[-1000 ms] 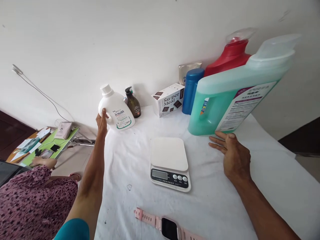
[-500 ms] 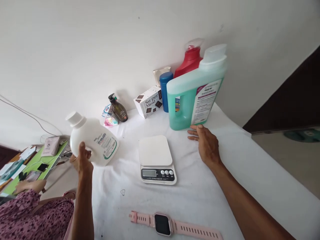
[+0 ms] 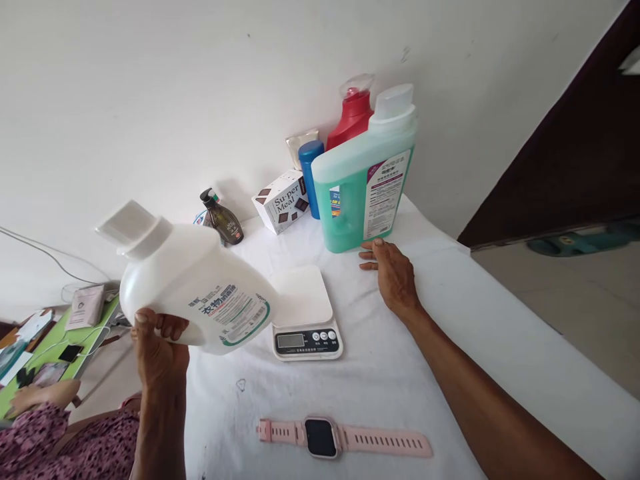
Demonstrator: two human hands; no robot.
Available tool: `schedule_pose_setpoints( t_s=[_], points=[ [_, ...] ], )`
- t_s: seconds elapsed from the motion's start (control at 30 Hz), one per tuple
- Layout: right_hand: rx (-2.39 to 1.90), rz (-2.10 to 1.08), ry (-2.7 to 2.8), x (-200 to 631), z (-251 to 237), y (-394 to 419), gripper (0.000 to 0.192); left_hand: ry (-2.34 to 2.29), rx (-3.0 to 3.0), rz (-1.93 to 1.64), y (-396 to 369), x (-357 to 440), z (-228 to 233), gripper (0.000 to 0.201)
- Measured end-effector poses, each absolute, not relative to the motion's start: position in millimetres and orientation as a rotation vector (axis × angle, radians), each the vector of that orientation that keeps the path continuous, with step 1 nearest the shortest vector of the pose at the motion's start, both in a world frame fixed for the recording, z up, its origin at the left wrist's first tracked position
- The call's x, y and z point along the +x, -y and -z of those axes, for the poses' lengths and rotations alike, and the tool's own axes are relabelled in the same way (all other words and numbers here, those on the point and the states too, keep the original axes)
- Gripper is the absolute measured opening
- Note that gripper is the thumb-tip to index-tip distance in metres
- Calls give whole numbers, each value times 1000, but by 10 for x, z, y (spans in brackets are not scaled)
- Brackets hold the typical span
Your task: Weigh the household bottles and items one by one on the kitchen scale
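My left hand is wrapped round the handle of a white detergent bottle, which is tilted and held up with its cap to the upper left. The bottle's lower end overlaps the left edge of a white digital scale in view. My right hand is open, fingers stretched towards the base of a green liquid bottle that stands upright. Whether the fingertips touch that bottle I cannot tell. A pink-strapped smartwatch lies in front of the scale.
Along the wall stand a dark pump bottle, a Su-per Meal box, a blue container and a red bottle. A white cloth covers the table. At left, a person's patterned sleeve is beside a green table.
My left hand has lifted the white bottle nearer and to the right, tilting it more. My right hand keeps its place by the green bottle. The view has shifted slightly.
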State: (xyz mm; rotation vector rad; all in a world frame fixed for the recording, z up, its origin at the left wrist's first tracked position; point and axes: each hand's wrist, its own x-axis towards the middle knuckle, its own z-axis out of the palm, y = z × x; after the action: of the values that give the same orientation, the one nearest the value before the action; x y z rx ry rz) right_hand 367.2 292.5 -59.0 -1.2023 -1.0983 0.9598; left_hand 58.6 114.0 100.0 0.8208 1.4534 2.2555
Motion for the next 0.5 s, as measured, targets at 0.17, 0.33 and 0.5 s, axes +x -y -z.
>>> schedule_pose_setpoints(
  t_s=[0.17, 0.33, 0.5],
  points=[
    [-1189, -961, 1088, 3678, 561, -2920, 67, -1351, 1013, -2107, -1516, 955, -1003, 82],
    [-1161, -971, 1084, 3683, 539, -2922, 66, -1398, 1072, -2015, -1771, 1186, -873, 81],
    [-1150, -974, 1082, 3687, 537, -2915, 67, -1439, 1074, -1979, -1862, 1252, -796, 77]
  ],
)
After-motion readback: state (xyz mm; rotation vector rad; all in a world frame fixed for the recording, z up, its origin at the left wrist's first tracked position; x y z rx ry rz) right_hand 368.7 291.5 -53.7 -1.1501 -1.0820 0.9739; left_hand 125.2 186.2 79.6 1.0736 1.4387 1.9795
